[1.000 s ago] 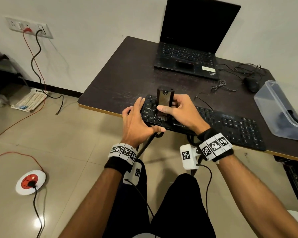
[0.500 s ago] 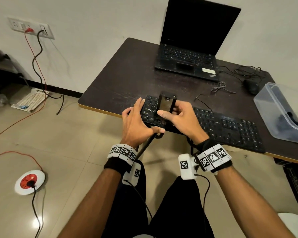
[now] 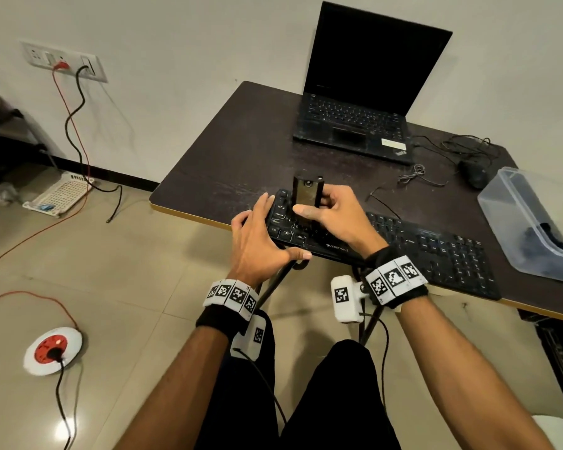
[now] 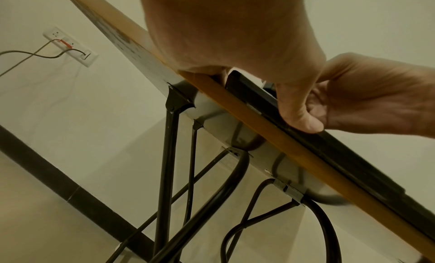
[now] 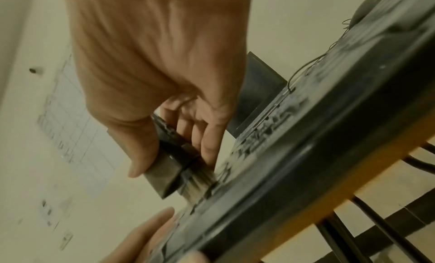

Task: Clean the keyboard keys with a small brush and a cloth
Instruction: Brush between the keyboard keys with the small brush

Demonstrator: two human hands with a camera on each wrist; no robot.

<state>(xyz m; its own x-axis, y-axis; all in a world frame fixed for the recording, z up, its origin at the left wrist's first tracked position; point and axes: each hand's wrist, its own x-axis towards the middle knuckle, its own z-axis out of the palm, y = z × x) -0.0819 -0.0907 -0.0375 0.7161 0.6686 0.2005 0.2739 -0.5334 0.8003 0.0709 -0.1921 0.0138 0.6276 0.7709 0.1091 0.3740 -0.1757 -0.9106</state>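
A black keyboard (image 3: pixel 429 251) lies along the table's front edge. My right hand (image 3: pixel 333 216) grips a small dark-handled brush (image 3: pixel 307 196) upright, thumb on its near face and fingers behind it. In the right wrist view the brush (image 5: pixel 169 166) has its pale bristles (image 5: pixel 200 181) pressed onto the keys of the keyboard (image 5: pixel 294 164) near its left end. My left hand (image 3: pixel 264 235) holds the keyboard's left end. Its fingers lie along the side. In the left wrist view its thumb (image 4: pixel 301 118) presses on the front rim of the keyboard (image 4: pixel 353 155).
An open black laptop (image 3: pixel 355 125) stands at the back of the dark table (image 3: pixel 225 157). A mouse (image 3: pixel 475 173) and loose cables lie at the right rear. A clear plastic tub (image 3: pixel 514 222) with something dark inside sits at the right.
The brush has shifted slightly over the left-hand keys in my right hand. My left hand has stayed on the keyboard's left end.
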